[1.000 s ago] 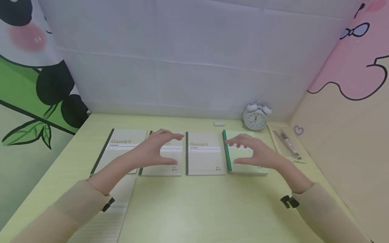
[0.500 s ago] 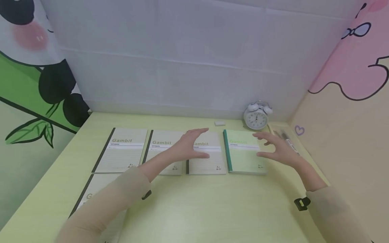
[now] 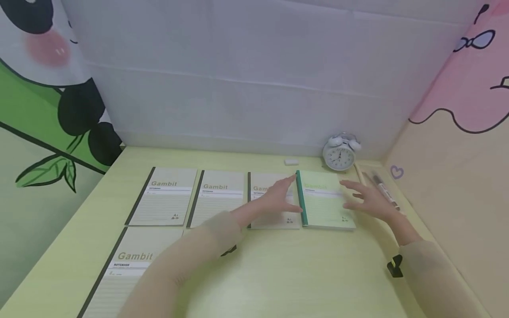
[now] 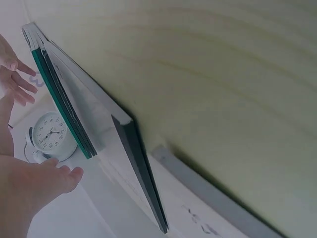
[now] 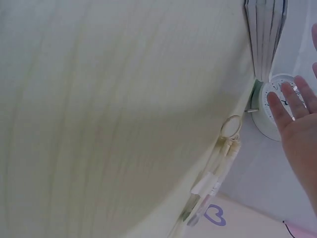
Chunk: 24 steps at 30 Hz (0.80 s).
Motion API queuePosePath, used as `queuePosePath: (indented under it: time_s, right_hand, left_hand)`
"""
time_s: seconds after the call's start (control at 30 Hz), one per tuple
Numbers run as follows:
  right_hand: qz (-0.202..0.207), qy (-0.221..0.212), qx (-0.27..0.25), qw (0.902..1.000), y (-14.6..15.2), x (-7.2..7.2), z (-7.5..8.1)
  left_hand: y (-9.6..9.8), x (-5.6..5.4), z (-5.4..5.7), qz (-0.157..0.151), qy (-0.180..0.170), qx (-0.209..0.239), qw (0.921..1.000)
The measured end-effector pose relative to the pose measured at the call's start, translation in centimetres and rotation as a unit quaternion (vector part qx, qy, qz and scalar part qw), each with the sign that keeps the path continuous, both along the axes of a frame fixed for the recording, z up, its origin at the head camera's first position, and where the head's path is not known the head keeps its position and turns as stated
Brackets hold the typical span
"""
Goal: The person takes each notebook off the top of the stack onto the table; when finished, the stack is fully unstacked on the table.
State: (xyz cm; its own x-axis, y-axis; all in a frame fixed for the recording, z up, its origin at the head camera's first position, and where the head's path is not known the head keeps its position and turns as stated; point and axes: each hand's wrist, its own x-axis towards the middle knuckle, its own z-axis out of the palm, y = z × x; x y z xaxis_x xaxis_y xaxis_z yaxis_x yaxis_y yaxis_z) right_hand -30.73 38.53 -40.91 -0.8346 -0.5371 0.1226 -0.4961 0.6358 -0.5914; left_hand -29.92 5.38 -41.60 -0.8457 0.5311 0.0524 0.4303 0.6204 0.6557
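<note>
A green-covered notebook point(image 3: 324, 210) with a dark green spine lies flat at the right end of the back row. Layered page edges point(image 5: 265, 42) in the right wrist view suggest a stack. My left hand point(image 3: 278, 198) hovers over the neighbouring white Gambit notebook point(image 3: 274, 221), thumb and fingers spread toward the green spine point(image 4: 59, 99). Whether the fingertips touch it, I cannot tell. On the other side, my right hand point(image 3: 371, 202) is spread beside the green notebook's right edge, apart from it. Neither hand holds anything.
More Gambit notebooks lie leftward: one white point(image 3: 218, 198), another point(image 3: 161, 203) at the row's end, and one in front point(image 3: 127, 256), partly under the left sleeve. An alarm clock point(image 3: 339, 154), an eraser point(image 3: 291, 162) and a tray with a marker point(image 3: 383, 190) sit behind and right.
My left hand has moved right across the white notebooks to the green spine. My right hand has drawn back rightward from above the green notebook to its right edge. The notebooks stay in place.
</note>
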Motion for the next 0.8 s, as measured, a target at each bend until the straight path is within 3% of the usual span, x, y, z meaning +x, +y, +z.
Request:
queuePosePath:
  time_s: [0.17,0.3,0.53,0.8]
  right_hand:
    - [0.005,-0.063,-0.005,0.998,0.1,-0.6,-1.0]
    - [0.0,-0.087,0.008,0.9962,0.1,-1.0,-1.3]
    - [-0.015,-0.106,0.015,0.9942,0.3,-1.5,-2.0]
    - [-0.025,-0.096,0.011,0.995,0.4,-1.6,-2.2]
  left_hand:
    - [1.3,-1.0,-1.2,0.007,-0.011,-0.026,0.9996]
    - [2.1,-1.4,-2.0,0.017,-0.033,-0.034,0.9987]
    - [3.0,-1.6,-2.9,0.024,-0.037,-0.059,0.9973]
    - [3.3,-1.9,-2.6,0.019,-0.016,-0.076,0.9968]
